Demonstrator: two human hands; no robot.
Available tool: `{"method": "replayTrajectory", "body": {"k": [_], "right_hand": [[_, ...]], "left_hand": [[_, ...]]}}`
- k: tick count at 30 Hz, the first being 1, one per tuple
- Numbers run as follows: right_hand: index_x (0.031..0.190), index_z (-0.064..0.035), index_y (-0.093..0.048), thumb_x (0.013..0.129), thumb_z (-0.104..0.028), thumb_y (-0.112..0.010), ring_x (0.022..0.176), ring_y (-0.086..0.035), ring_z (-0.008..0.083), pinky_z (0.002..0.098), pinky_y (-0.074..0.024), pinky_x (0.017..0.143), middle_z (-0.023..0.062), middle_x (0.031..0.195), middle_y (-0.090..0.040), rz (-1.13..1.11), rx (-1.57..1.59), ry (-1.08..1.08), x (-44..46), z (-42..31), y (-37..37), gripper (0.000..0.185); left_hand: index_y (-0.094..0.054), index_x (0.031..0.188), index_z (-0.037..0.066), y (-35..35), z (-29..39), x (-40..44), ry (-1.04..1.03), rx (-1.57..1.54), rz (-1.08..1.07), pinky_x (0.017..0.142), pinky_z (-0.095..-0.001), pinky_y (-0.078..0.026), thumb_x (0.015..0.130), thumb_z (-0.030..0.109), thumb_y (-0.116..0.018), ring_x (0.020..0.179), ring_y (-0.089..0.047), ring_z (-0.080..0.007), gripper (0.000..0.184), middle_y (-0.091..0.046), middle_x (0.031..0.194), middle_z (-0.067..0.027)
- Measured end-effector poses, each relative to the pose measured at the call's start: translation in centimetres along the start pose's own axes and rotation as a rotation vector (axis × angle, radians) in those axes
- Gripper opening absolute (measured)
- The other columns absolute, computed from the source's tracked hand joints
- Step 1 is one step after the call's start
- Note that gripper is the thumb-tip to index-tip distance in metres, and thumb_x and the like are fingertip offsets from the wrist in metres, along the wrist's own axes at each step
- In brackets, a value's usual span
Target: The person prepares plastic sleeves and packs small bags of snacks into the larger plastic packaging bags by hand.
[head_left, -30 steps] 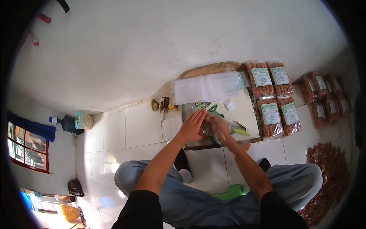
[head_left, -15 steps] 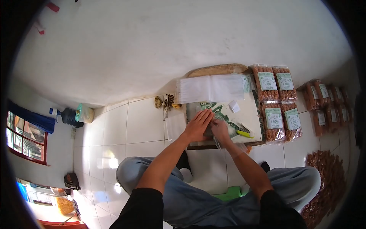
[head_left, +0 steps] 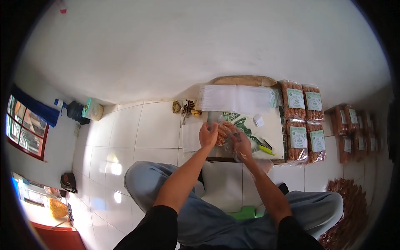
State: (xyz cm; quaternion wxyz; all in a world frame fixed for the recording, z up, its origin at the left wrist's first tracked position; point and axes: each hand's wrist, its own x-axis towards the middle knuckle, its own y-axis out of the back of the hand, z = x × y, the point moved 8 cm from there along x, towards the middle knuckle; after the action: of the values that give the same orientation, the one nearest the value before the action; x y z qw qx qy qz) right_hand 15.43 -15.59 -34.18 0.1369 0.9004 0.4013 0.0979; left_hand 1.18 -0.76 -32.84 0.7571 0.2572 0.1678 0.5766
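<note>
Between my hands is a clear plastic bag of brown snacks, held just above the low table. My left hand is closed on the bag's left side. Around its right side curl the fingers of my right hand, a little blurred. Loose clear plastic hangs by my right wrist. Under the bag a green and white printed sheet lies on the tabletop. A yellow-green cutter and a small white piece lie to the right of my hands.
A stack of clear plastic sleeves lies along the table's back. Labelled snack packs stand right of it, with more packs beyond. A brown heap is on the floor at right. Bananas lie left of the table.
My hands have lifted and drawn apart, and the bag of snacks between them now shows. My left hand has gone from lying flat to gripping the bag. The view has shifted slightly.
</note>
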Motion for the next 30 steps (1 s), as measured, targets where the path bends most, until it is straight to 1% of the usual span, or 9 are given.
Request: {"method": "replayTrajectory", "body": {"k": [3,7,9,16,19,21,24,27,30], "right_hand": [[0.135,-0.0106,-0.053,0.094,-0.021,-0.064,0.071,-0.064,0.0223,0.0345,-0.0511,0.064,0.0127,0.098,-0.067,-0.119,0.165,-0.192,0.1,1.9,-1.3,0.044],[0.134,-0.0105,-0.053,0.094,-0.020,-0.063,0.078,-0.064,0.0250,0.0316,-0.0517,0.067,0.0149,0.105,-0.064,-0.142,0.121,-0.239,0.1,1.4,-0.7,0.042],[0.134,-0.0101,-0.054,0.094,-0.018,-0.062,0.086,-0.063,0.0274,0.0319,-0.0520,0.069,0.0162,0.109,-0.062,0.013,-0.150,0.117,0.2,-0.2,-0.1,0.041],[0.132,-0.0083,-0.054,0.091,-0.015,-0.062,0.099,-0.060,0.0324,0.0365,-0.0517,0.077,0.0170,0.109,-0.061,-0.132,-0.298,0.199,0.8,-2.6,-0.8,0.042],[0.127,-0.0080,-0.056,0.092,-0.019,-0.063,0.085,-0.065,0.0268,0.0346,-0.0534,0.062,0.0127,0.106,-0.063,-0.150,-0.345,0.255,1.8,-1.1,-0.8,0.037],[0.120,-0.0067,-0.059,0.093,-0.024,-0.063,0.062,-0.063,0.0181,0.0306,-0.0490,0.045,0.0078,0.091,-0.065,-0.141,-0.007,-0.182,2.4,3.4,-0.8,0.031],[0.113,-0.0039,-0.062,0.092,-0.032,-0.066,0.068,-0.064,0.0195,0.0354,-0.0504,0.062,0.0097,0.078,-0.066,-0.082,0.106,-0.382,0.8,0.5,0.3,0.035],[0.106,-0.0029,-0.065,0.090,-0.037,-0.069,0.054,-0.059,0.0150,0.0316,-0.0476,0.050,0.0077,0.073,-0.064,0.014,0.030,-0.123,1.8,4.8,-0.2,0.038],[0.103,-0.0012,-0.067,0.091,-0.037,-0.068,0.049,-0.056,0.0135,0.0300,-0.0458,0.047,0.0074,0.069,-0.063,0.052,0.275,-0.279,-0.2,-0.1,0.2,0.038]], "left_hand": [[-0.053,0.127,-0.007,-0.4,1.4,-1.0,0.071,0.051,-0.091,0.093,-0.0439,-0.047,0.085,0.058,-0.061,0.106,-0.060,-0.0378,0.078,-0.064,0.115,-0.0209],[-0.053,0.127,-0.007,-1.3,2.3,-1.2,-0.075,0.051,-0.094,0.096,-0.0436,-0.045,0.085,0.056,-0.063,0.111,-0.056,-0.0387,0.076,-0.062,0.116,-0.0246],[-0.052,0.128,-0.007,-1.7,2.0,-1.2,-0.110,0.053,-0.094,0.097,-0.0436,-0.045,0.086,0.055,-0.063,0.112,-0.055,-0.0390,0.076,-0.060,0.117,-0.0258],[-0.048,0.130,-0.007,-2.5,1.6,-0.5,-0.174,0.033,-0.174,0.095,-0.0446,-0.045,0.086,0.054,-0.064,0.110,-0.055,-0.0385,0.077,-0.059,0.115,-0.0248],[-0.054,0.124,-0.005,-2.0,2.1,-0.2,-0.215,0.064,-0.111,0.090,-0.0443,-0.047,0.085,0.056,-0.064,0.104,-0.058,-0.0370,0.073,-0.062,0.109,-0.0229],[-0.058,0.120,-0.003,-1.4,2.4,0.3,-0.218,0.082,-0.083,0.086,-0.0444,-0.049,0.084,0.057,-0.064,0.100,-0.061,-0.0360,0.071,-0.064,0.105,-0.0213],[-0.066,0.102,-0.001,-0.6,3.0,0.8,-0.104,0.011,-0.157,0.079,-0.0456,-0.051,0.083,0.063,-0.061,0.089,-0.065,-0.0348,0.067,-0.068,0.092,-0.0178],[-0.067,0.089,0.001,-0.3,3.1,0.9,-0.063,0.107,-0.160,0.075,-0.0459,-0.051,0.083,0.068,-0.057,0.083,-0.066,-0.0352,0.068,-0.068,0.084,-0.0161],[-0.066,0.083,0.003,-0.6,2.3,1.2,0.050,0.093,-0.135,0.075,-0.0454,-0.051,0.084,0.069,-0.054,0.083,-0.066,-0.0357,0.067,-0.068,0.084,-0.0163]]}}
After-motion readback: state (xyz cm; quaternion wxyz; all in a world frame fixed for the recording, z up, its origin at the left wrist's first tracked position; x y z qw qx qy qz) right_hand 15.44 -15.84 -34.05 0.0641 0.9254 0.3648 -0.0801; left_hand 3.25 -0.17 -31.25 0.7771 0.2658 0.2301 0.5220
